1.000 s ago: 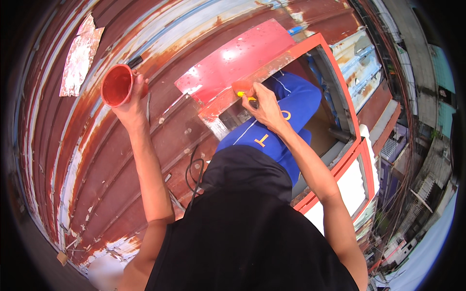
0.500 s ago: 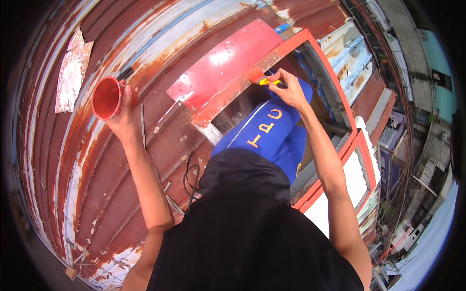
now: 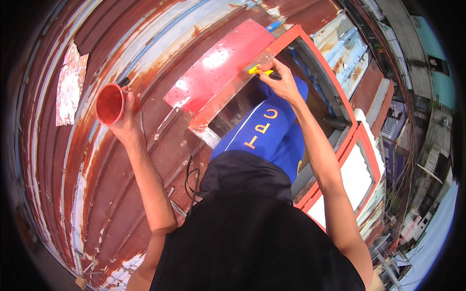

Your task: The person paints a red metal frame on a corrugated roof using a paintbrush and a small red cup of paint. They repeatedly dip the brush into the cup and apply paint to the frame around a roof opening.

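Painting step in hand, judging by the wet gloss: the right hand [image 3: 280,83] is pressing a yellow-handled brush [image 3: 259,71] against the edge where the freshly red panel [image 3: 221,68] is meeting the rusty frame strip [image 3: 228,99]; fingers are closing tight round the handle. The left hand [image 3: 127,119] is holding a red paint cup [image 3: 109,104] well to the left of that panel, out over the corroded corrugated sheeting [image 3: 97,184], fingers wrapping round the cup, mouth tilting toward the camera. The next move is looking like it needs a steady pull along the unpainted strip below the panel, keeping the bristles on the edge and off the opening beside it, and the cup kept level. Bristles are hiding behind the knuckles, so I cannot tell how loaded the brush is. The paint level in the cup is hard to read too, since the inside is just reading as red. A dark stub is sticking out behind the cup, kind unclear. The blue trouser legs [image 3: 264,131] and black shirt [image 3: 252,233] are blocking whatever is supporting the person under the panel. A black cable loop [image 3: 191,177] is lying on the sheeting below the panel.
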Available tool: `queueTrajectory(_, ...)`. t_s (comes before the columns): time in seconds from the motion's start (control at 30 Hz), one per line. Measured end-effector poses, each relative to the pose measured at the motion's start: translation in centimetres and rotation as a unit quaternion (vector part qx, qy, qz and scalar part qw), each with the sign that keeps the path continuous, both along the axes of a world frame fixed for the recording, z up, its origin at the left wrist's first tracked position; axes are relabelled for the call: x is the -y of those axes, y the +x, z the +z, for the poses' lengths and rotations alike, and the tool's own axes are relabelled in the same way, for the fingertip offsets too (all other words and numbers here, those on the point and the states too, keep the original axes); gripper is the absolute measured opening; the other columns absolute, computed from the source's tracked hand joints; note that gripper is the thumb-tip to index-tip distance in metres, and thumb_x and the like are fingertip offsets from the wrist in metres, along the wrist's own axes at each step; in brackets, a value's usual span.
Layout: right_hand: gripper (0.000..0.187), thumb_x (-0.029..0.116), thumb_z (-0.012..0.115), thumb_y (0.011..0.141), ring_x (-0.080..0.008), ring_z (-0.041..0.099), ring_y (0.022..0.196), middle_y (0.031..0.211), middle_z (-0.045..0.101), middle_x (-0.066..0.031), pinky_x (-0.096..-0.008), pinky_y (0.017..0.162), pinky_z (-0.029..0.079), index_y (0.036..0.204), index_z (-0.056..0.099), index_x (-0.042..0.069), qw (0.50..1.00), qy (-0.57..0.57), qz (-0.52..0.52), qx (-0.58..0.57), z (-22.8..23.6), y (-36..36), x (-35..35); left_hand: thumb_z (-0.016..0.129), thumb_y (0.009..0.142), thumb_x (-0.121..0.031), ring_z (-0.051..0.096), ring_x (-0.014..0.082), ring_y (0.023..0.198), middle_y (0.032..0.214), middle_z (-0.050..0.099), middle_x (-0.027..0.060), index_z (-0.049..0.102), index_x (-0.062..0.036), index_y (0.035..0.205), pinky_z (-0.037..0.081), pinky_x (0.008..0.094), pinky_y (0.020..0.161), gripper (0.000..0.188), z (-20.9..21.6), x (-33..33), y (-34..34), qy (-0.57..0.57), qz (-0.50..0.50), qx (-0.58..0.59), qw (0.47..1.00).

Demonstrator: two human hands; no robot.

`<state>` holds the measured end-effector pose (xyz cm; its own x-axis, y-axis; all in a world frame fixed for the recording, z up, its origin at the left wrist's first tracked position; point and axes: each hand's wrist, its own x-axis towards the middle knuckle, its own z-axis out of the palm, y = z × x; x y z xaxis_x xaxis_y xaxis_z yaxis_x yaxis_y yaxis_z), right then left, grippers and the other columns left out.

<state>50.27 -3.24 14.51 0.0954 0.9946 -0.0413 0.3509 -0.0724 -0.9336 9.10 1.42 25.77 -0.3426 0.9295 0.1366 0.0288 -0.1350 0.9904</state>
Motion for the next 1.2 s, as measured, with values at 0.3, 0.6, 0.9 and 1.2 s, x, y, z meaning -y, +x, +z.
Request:
queueTrajectory(0.3,0.016,0.011,0.074,0.088,-0.0188,0.073,0.103,0.105,0.077,-0.0124,-0.0344,0.094,0.054,0.093,0.064,0.000,0.998,-0.055,0.020,0.039,1.9,1.6,-0.4,0.083,0.090,-0.006,0.069,0.0202,0.111,0.121,0.070,0.0125,0.058,-0.0018,0.137,0.064,0.0378,0.089,0.053,-0.2,-0.4,0.4,-0.008,-0.025,-0.002,1.000)
queueTrajectory(0.6,0.016,0.011,0.077,0.087,-0.0162,0.070,0.097,0.101,0.077,-0.0094,-0.0340,0.092,0.054,0.093,0.066,0.000,0.993,-0.063,0.053,0.087,-1.1,4.6,-1.7,0.082,0.091,-0.009,0.068,0.0215,0.112,0.119,0.071,0.0119,0.059,-0.0015,0.136,0.062,0.0377,0.091,0.051,0.2,-0.9,1.0,-0.007,-0.022,-0.028,0.999)
queueTrajectory(0.9,0.027,0.021,0.082,0.084,-0.0201,0.072,0.089,0.090,0.074,-0.0116,-0.0360,0.084,0.056,0.092,0.066,0.000,0.995,-0.022,0.014,0.096,-3.3,6.0,-1.7,0.082,0.092,-0.009,0.068,0.0218,0.112,0.118,0.070,0.0120,0.060,-0.0019,0.134,0.064,0.0413,0.090,0.049,0.3,-1.2,2.0,-0.006,-0.041,-0.004,0.999)
queueTrajectory(1.2,0.027,0.018,0.080,0.082,-0.0247,0.072,0.087,0.094,0.074,-0.0158,-0.0383,0.083,0.056,0.095,0.064,0.000,0.984,0.074,-0.114,0.117,-7.0,6.8,-2.1,0.083,0.090,-0.010,0.070,0.0203,0.106,0.117,0.070,0.0101,0.061,-0.0023,0.131,0.061,0.0367,0.091,0.048,0.2,-1.8,3.8,-0.006,-0.070,-0.026,0.997)
